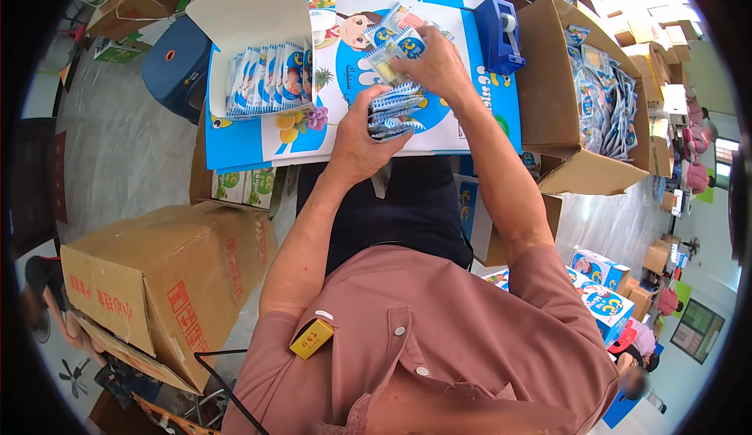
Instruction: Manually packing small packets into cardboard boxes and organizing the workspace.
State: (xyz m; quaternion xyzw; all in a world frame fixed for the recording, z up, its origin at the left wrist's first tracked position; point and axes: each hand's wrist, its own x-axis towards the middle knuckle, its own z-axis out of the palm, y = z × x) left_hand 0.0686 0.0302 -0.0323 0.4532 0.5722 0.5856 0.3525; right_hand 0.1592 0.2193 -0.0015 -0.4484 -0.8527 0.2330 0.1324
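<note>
From afar I see my left hand point(356, 145) curled around a packet stack point(395, 111), right hand point(440, 65) pinching loose packets point(409, 45) just beyond, open white box point(254, 13) leftward.

Red characters on the brown carton point(168, 274) at your left; white lettering on the blue-and-white board point(458, 133) before you; dark characters on the yellow packet point(312, 338) at your chest. Your sachets point(394, 108): print too small to read.

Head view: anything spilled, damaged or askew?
No spill or damage visible. Odd bit: packets in the right carton lie jumbled, unlike the upright row in the white box and the stack in the left hand.
</note>
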